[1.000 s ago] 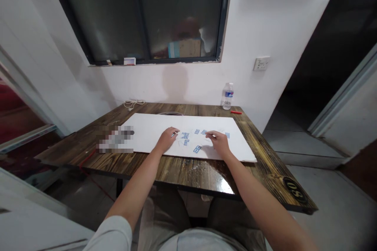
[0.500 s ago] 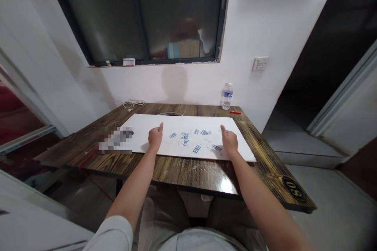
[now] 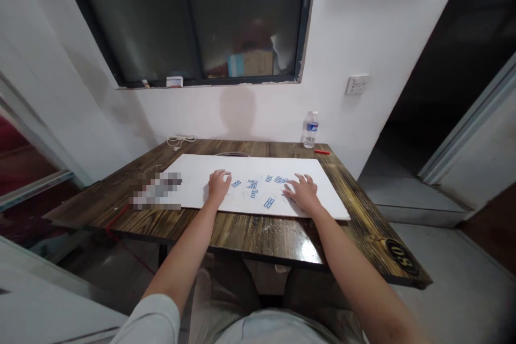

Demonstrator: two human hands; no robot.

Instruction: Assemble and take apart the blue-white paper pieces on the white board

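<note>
A white board (image 3: 322, 199) lies on the wooden table, with several small paper pieces printed in blue scattered across it. My left hand (image 3: 219, 185) rests on the board with curled fingers, just left of a blue-printed piece (image 3: 236, 184). My right hand (image 3: 303, 193) lies with spread fingers on the board's right part, near a piece (image 3: 269, 202) and a small cluster (image 3: 280, 179). Neither hand shows anything held. Any pieces under my palms are hidden.
The dark wooden table (image 3: 242, 231) holds a pixelated blurred object (image 3: 155, 191) left of the board. A water bottle (image 3: 310, 130), a red pen (image 3: 321, 151) and a white cable (image 3: 179, 141) lie along the wall side.
My raised thumbs have come down, and both hands now lie on the board. My right hand has moved left and covers the blue piece that showed near it earlier.
</note>
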